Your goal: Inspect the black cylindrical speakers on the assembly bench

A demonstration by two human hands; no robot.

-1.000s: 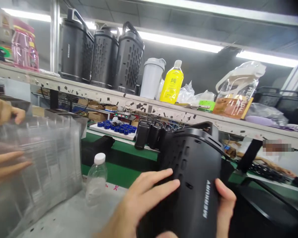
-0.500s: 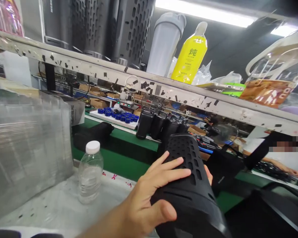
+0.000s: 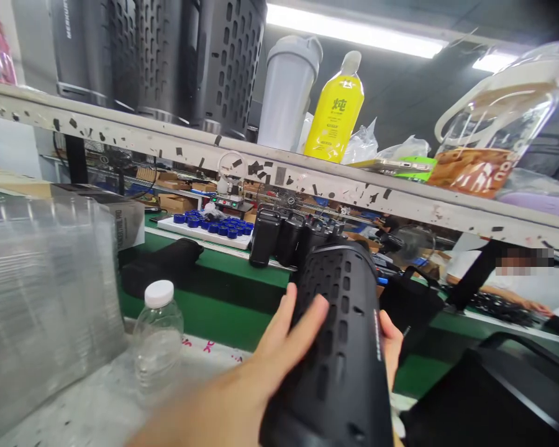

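A black housing with rows of oblong slots (image 3: 340,335) stands tilted in front of me, held between both hands. Along its left side lies my left hand (image 3: 265,366), slightly blurred, with fingers pressed on the slotted face. My right hand (image 3: 390,347) grips the right side; only some of its fingers show, and the rest is behind the housing. Small white lettering runs down the housing's right edge. Left of my left hand, a clear bottle with a white cap (image 3: 159,335) stands on the white work surface (image 3: 93,397).
Stacked clear plastic trays (image 3: 46,298) are at left. A shelf (image 3: 307,177) crosses above, bearing a yellow bottle (image 3: 338,115), a grey cup (image 3: 289,93) and more black housings (image 3: 228,68). Behind are blue caps (image 3: 214,225) and a green belt (image 3: 218,304). Black bags (image 3: 484,397) lie right; another person works beyond.
The housing has turned in my hands, bringing lettering into view on its right side. My left hand's fingers have shifted toward its left side. My view has swung slightly right.
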